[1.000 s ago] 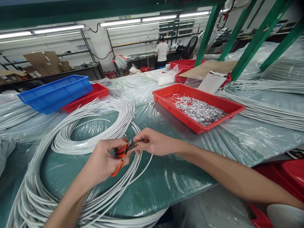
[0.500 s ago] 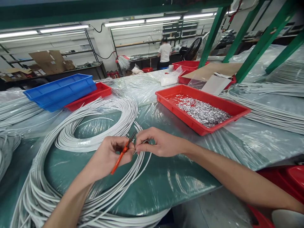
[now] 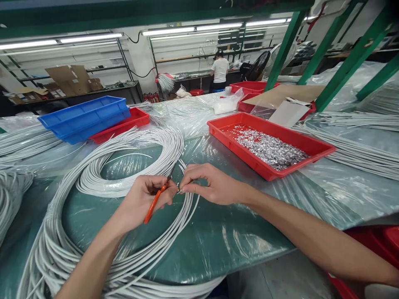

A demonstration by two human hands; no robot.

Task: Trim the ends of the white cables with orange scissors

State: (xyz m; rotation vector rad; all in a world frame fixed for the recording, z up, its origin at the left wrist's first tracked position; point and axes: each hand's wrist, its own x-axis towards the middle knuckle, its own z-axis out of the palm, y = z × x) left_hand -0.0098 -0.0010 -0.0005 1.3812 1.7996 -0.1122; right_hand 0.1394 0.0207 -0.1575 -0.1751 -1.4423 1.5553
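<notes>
My left hand (image 3: pixel 152 194) is closed round orange-handled pliers (image 3: pixel 153 205), whose slim dark tip (image 3: pixel 169 177) points up and away. Thumb and fingers of my right hand (image 3: pixel 207 182) are pinched together just to the right, almost touching the left fingertips. A small silver metal piece (image 3: pixel 178 189) shows between the two hands, at the right fingertips; whether a cable end is in the pinch is hidden. Beneath both hands runs a bundle of white cables (image 3: pixel 174 230), its loose ends (image 3: pixel 182 165) sticking out just beyond my right hand.
A coil of white cables (image 3: pixel 124 187) lies on the plastic-covered green table (image 3: pixel 237 232). To the right, a red tray (image 3: pixel 230 143) holds many small silver pieces (image 3: pixel 271 149). Blue trays (image 3: pixel 84 116) overlap a red tray (image 3: pixel 137 118) at left. A person (image 3: pixel 220 69) is at a far bench.
The view has shifted slightly, so the surroundings sit a little further right. The pliers' tip has turned and shows less. Both hands stay close together, and the silver piece between them shows more clearly.
</notes>
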